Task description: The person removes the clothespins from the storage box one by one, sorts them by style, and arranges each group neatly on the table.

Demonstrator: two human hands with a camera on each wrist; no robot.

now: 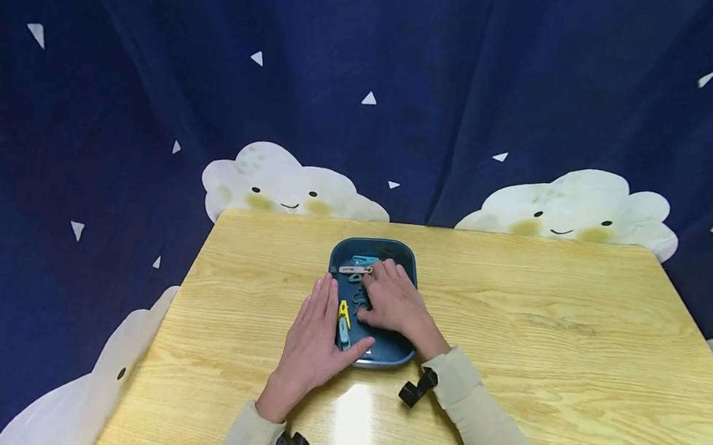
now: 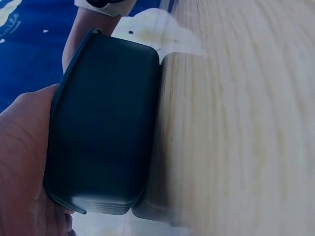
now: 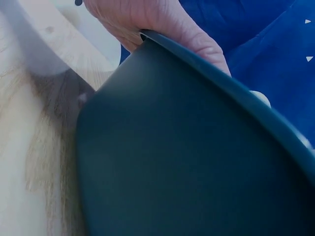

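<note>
A dark teal bin [image 1: 390, 348] sits flat near the far edge of the worktop [image 1: 555, 333]. Inside, a yellow clip [image 1: 343, 312] and blue clip [image 1: 345, 331] lie near its left edge; a whitish clip [image 1: 353, 270] lies crosswise farther back.

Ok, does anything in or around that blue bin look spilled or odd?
Nothing stands out. The clips lie at mixed angles inside the bin, an ordinary jumble, and the bin stands upright on the table. I see no spill or damage, though the right hand covers part of the inside.
</note>
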